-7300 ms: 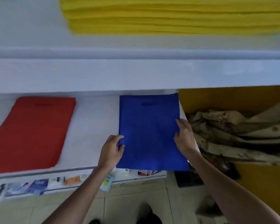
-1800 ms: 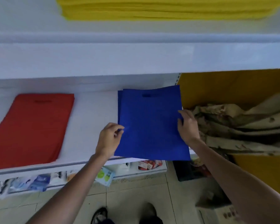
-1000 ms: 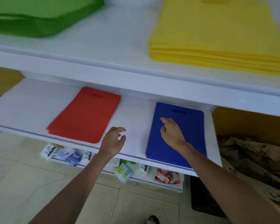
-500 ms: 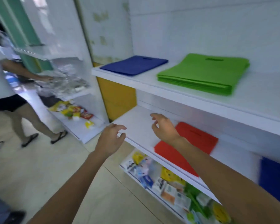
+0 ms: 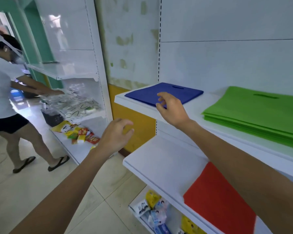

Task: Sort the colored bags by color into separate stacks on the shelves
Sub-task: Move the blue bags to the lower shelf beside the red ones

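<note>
Head view. A thin stack of flat, blue, rectangular non-woven fabric bags [image 5: 164, 93] lies at the left end of the upper white metal shelf [image 5: 135, 104]. The cloth is matte, with a fine grain and crisp, square edges. Its die-cut handle slot sits at the end nearest the shelf's back panel, so the long axis runs from the front edge to the back. The stack lies flat with its corners roughly aligned.

Right hand [image 5: 172, 108]: raised over the near corner of the blue bags. Grip loose, fingers spread and slightly bent, holding nothing. Whether the fingertips touch the cloth I cannot tell.

Left hand [image 5: 116, 135]: below and left of the blue bags, in the air off the end of the shelving. Grip relaxed, fingers loosely curled, holding nothing.

Right of the blue bags, on the same shelf and well apart from them, is a thicker stack of green bags of the same fabric [image 5: 260, 114]. Its layered edges are visible and its slot also faces the back panel.

Below and right of the blue bags, a flat red fabric bag [image 5: 218, 198] lies on the lower white shelf [image 5: 161, 164], partly hidden by the right forearm.

Further down are small glossy printed packets [image 5: 152, 210].

Left of the blue bags, well apart, another person in a white top [image 5: 2, 92] stands on the pale tiled floor [image 5: 24, 191].
</note>
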Tool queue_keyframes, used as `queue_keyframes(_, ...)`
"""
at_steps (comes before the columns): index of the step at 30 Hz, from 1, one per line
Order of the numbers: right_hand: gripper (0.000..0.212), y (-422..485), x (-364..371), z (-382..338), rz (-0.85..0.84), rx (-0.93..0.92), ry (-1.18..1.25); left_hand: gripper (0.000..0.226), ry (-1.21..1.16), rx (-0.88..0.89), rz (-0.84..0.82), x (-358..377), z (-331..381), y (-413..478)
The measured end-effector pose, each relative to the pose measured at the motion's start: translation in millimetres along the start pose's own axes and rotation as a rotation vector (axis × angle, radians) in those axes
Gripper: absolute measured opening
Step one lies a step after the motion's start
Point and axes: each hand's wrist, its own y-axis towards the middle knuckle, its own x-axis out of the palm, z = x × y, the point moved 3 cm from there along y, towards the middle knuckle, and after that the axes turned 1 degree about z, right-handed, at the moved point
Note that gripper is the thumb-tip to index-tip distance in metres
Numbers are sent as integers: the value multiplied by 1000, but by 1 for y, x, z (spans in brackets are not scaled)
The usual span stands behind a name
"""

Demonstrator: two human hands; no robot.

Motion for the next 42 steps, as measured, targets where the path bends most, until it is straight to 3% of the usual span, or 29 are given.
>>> queue_keyframes(10,36,115,32,27,65,31,29,23,-84,46,57,-9,-54,134)
queue_keyframes(16,32,136,11,62,195,152,-112,23,-141,154,-42,17,-63,209)
queue_keyframes(21,31,117,-10,101,387,461,-222,23,-192,138,-179,50,-87,266)
queue_keyframes(26,36,100,1,124,422,853,-307,32,-230,109,-304,70,-96,304)
queue_keyframes(29,34,97,7,131,410,975,-347,46,-204,88,-354,73,-98,319)
queue_keyframes(32,39,93,7,130,429,1025,-414,48,-219,98,-348,78,-94,328)
queue_keyframes(36,42,93,10,130,400,1026,-496,33,-201,180,-255,84,-90,326)
queue_keyframes(39,43,92,6,133,469,1050,-368,29,-369,181,-256,81,-90,324)
queue_keyframes(42,35,89,3,130,540,1027,-275,23,-368,242,-208,76,-86,322)
